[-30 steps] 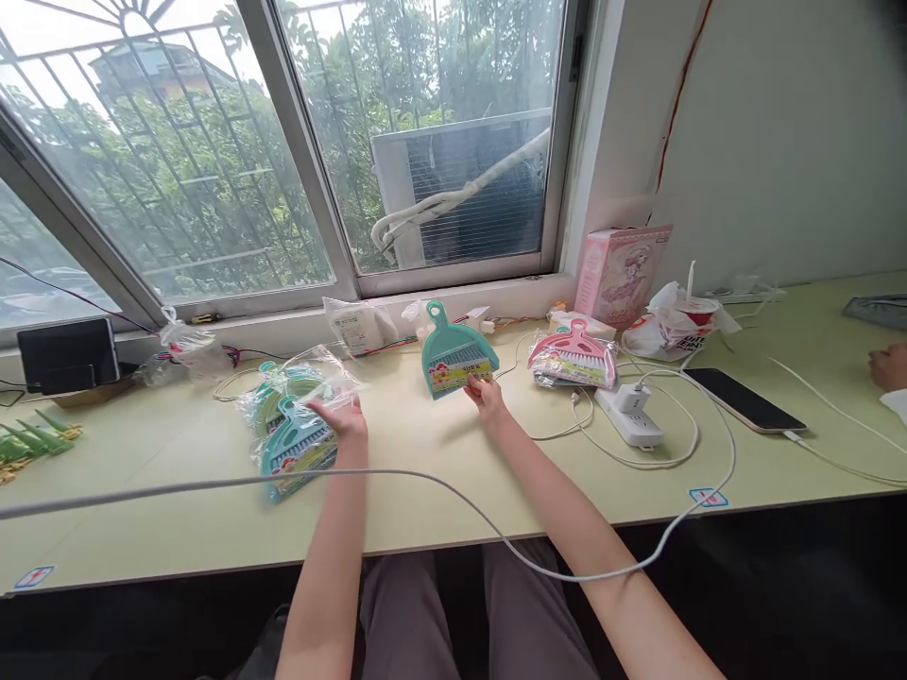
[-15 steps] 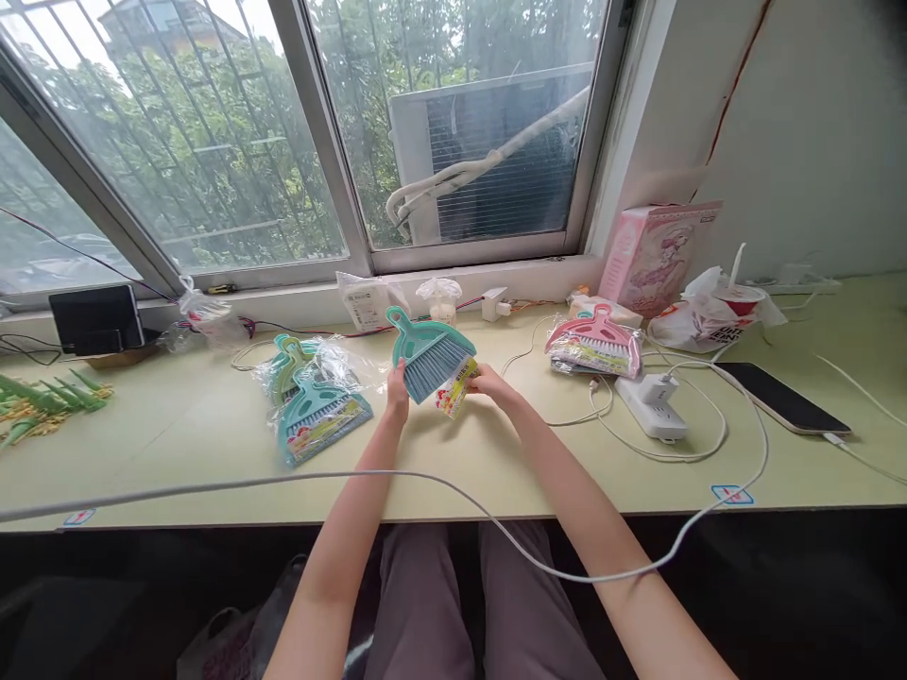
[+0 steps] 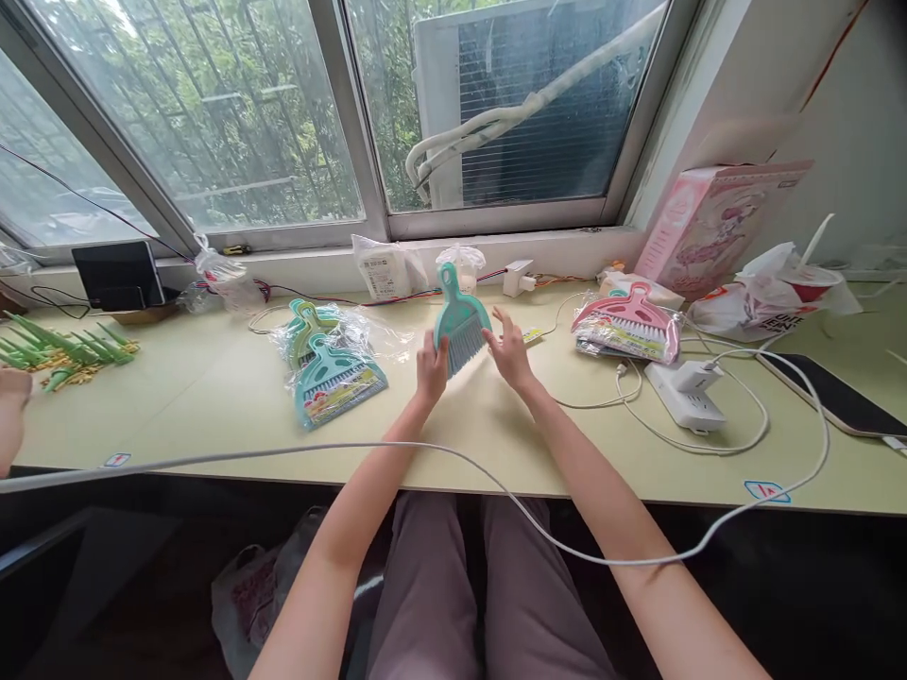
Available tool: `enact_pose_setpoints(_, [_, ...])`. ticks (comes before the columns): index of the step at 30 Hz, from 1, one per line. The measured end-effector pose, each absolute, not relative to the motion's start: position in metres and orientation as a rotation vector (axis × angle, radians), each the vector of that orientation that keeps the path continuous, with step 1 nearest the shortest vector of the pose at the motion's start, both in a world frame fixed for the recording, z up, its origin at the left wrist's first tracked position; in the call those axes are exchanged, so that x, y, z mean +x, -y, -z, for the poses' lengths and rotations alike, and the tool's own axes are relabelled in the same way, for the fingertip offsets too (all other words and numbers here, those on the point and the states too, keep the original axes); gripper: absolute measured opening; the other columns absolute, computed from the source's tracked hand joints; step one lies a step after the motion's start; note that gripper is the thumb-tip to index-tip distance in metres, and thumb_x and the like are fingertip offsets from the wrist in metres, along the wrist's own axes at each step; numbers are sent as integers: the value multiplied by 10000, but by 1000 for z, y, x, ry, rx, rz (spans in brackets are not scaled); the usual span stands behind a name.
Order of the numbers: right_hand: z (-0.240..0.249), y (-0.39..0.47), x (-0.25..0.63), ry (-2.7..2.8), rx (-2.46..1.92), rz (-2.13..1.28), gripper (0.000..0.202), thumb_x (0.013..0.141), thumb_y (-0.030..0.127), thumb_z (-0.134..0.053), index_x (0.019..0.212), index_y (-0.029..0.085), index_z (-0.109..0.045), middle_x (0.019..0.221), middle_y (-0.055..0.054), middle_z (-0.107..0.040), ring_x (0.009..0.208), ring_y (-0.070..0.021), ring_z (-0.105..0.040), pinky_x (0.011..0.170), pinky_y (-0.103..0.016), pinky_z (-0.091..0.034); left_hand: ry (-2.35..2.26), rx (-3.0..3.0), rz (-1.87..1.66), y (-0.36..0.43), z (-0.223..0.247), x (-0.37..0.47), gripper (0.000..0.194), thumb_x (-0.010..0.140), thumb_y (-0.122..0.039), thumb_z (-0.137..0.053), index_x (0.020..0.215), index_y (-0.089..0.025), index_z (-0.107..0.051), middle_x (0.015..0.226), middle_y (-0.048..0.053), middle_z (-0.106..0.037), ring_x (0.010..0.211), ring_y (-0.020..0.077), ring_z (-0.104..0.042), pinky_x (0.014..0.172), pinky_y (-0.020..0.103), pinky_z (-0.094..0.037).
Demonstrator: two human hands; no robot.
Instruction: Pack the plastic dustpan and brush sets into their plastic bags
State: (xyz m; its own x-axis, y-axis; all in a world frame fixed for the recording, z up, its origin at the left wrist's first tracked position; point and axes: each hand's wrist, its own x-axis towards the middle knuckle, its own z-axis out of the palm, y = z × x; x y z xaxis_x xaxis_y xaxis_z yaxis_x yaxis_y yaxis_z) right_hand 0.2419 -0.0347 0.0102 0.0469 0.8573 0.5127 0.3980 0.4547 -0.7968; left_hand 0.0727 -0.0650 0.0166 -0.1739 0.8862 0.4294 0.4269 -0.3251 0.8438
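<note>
My left hand is closed on the left edge of a teal dustpan, which stands tilted up above the table. A teal hand brush with grey bristles is nested in the dustpan. My right hand has its fingers spread at the right edge of the set; a fingertip is at or against that edge. Behind the right hand, a yellow label card lies on the table, partly hidden. Left of my hands, a bagged blue dustpan set overlaps a bagged green one.
Pink bagged dustpan sets lie to the right, near a white power strip and a phone. A white cable crosses above my forearms. Another person's hand is at the left edge near green plant-like pieces.
The label card has left the dustpan set and now lies on the table. My right hand has opened beside the set, which stands more upright. The view has shifted; another person's hand appears left.
</note>
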Motion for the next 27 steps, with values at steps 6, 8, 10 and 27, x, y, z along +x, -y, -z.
enact_pose_setpoints(6, [-9,42,224,1340,-1026,-786,568,844,535,-645,1320,240,-550,1448,-134,-523,1310,-304,-535,1092,-457,-439,-1431,1903,-1253,80,-14,84,504,889,-563,-586,1252,-214,-566,785,86,-659,887,345,-688,812,377,-454])
enact_pose_setpoints(8, [-15,43,232,1353,-970,-843,553,793,527,-712,1253,250,-581,1417,-132,-545,1269,-313,-570,1007,-433,-504,-1391,1877,-1285,81,-17,84,506,873,-534,-631,1265,-221,-559,836,89,-678,939,351,-687,843,376,-458])
enact_pose_setpoints(10, [-20,43,238,1379,-912,-873,505,768,488,-739,1200,264,-604,1421,-118,-538,1286,-312,-557,965,-407,-531,-1357,1876,-1280,82,-20,85,517,850,-513,-676,1258,-218,-558,892,98,-690,951,352,-684,857,378,-460])
enact_pose_setpoints(27, [-52,39,282,1433,-992,-439,457,933,590,-482,1178,266,-692,1296,-92,-611,1269,-290,-535,1043,-441,-460,-1347,1096,-1813,38,-34,31,489,1020,-491,-347,1351,-184,-534,1385,109,-589,1380,234,-473,1136,354,-382])
